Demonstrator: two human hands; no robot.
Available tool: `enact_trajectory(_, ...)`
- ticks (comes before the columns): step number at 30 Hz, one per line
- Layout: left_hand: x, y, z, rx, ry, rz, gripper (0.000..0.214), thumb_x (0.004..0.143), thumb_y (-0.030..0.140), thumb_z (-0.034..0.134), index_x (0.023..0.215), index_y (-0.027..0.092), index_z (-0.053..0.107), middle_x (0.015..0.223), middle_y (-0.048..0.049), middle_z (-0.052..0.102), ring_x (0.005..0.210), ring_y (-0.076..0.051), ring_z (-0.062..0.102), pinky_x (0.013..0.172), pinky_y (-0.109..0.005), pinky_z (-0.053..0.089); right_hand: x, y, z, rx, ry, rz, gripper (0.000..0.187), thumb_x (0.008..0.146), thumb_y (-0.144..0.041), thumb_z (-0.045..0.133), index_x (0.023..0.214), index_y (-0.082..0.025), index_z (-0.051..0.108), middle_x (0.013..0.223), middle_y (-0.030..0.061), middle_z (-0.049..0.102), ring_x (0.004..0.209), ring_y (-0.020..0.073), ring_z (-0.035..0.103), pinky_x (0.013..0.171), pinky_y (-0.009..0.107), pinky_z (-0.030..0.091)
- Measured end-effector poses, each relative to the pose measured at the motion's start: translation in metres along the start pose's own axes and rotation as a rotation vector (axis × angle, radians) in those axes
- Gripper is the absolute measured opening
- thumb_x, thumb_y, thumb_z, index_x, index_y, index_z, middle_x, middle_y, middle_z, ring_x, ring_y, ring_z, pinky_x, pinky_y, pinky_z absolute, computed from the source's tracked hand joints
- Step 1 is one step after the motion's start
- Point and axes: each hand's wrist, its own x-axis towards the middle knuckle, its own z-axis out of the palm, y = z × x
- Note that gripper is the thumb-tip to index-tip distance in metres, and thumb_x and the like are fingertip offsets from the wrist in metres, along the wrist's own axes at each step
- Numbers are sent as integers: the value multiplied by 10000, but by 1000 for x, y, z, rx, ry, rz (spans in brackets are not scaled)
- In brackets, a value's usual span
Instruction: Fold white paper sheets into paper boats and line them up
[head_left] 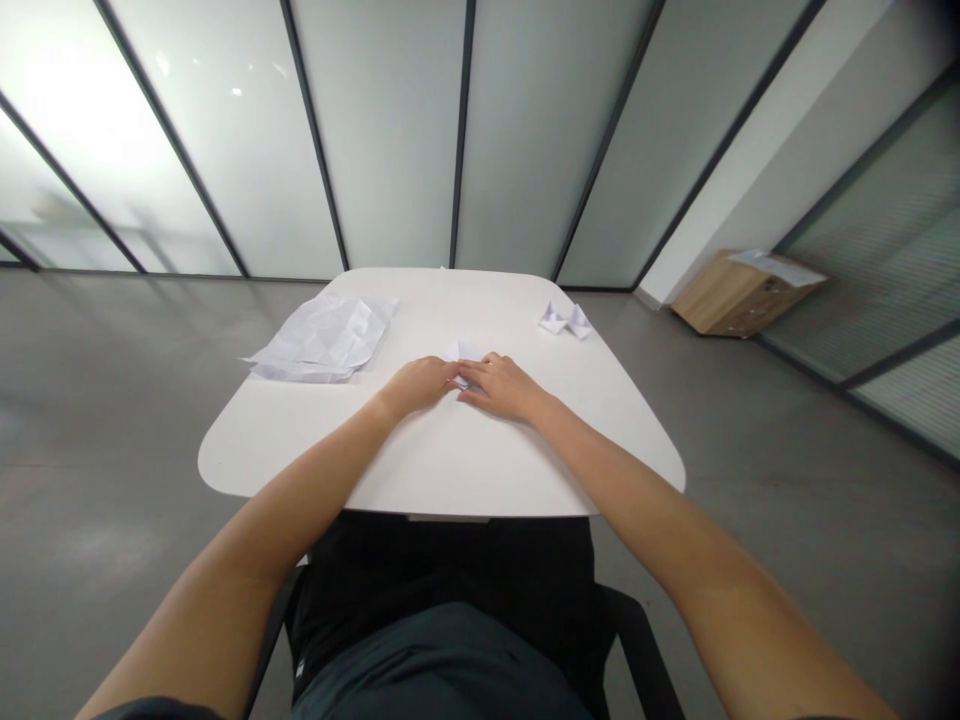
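Left grip: I see the left grip [416,385] narrow, palm down on the surface [450,462], its fingers closed in on the folded paper from the left.
Right grip: The right grip [502,388] is narrow too, its fingertips [466,396] on the same paper from the right.
Folded paper: The folded paper [454,351] sits on the surface between both grips, mostly hidden by them, with one white point showing above.
Surface: A crumpled sheet [322,340] lies toward the left edge, and a folded piece [564,320] lies near the far right edge, well apart from my grips.
Beyond: A wooden cabinet [739,298] stands on the floor [112,400] by a glass wall [390,130], a loose sheet [776,267] on top.
Writing: I can't make out any on the loose sheet; it's too small.
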Motion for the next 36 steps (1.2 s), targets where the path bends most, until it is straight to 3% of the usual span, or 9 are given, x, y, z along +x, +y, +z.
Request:
enact_trajectory(5,-5,16,2,30,-31,-50,378,1086,304,433,1407,143,550,1260,-173,707,1143,-277,703,962,-383,556,2,-5,4,-6,-2,82,615,1033,-645,507,1490,-240,573,1418,130,687,1229,368,578,992,503,460)
enact_trajectory(12,-7,22,9,100,-21,68,437,1069,212,374,1448,47,516,1376,-252,620,1287,-332,617,1090,-455,490,2,-6,3,-2,-34,103,691,1025,-697,472,1521,-221,542,1403,159,689,1278,383,556,1021,521,433)
enact_trajectory(16,-7,22,8,104,-28,61,465,1092,290,368,1481,81,514,1456,-229,585,1313,-352,598,1133,-491,460,1,-5,2,13,-37,114,706,1020,-716,462,1524,-230,543,1437,146,673,1295,384,544,1037,522,424)
enact_trajectory(24,-11,20,3,58,-37,-99,501,1068,525,476,1472,235,532,1521,-142,571,1288,-347,625,1066,-466,503,1,-5,3,32,-52,142,722,999,-748,473,1530,-263,536,1444,140,667,1329,382,528,1062,529,410)
enact_trajectory(31,-11,21,1,84,38,-56,406,1069,448,496,1372,196,594,1408,-154,654,1359,-326,582,1141,-459,446,1,-5,5,20,-29,133,696,1011,-736,460,1509,-260,558,1490,134,637,1324,374,535,1067,527,415)
enact_trajectory(36,-6,15,5,44,33,6,437,1094,395,430,1419,123,537,1412,-187,649,1269,-284,649,1045,-384,515,2,-3,4,13,-25,94,666,1036,-692,451,1522,-248,553,1504,135,626,1324,372,551,1050,527,438)
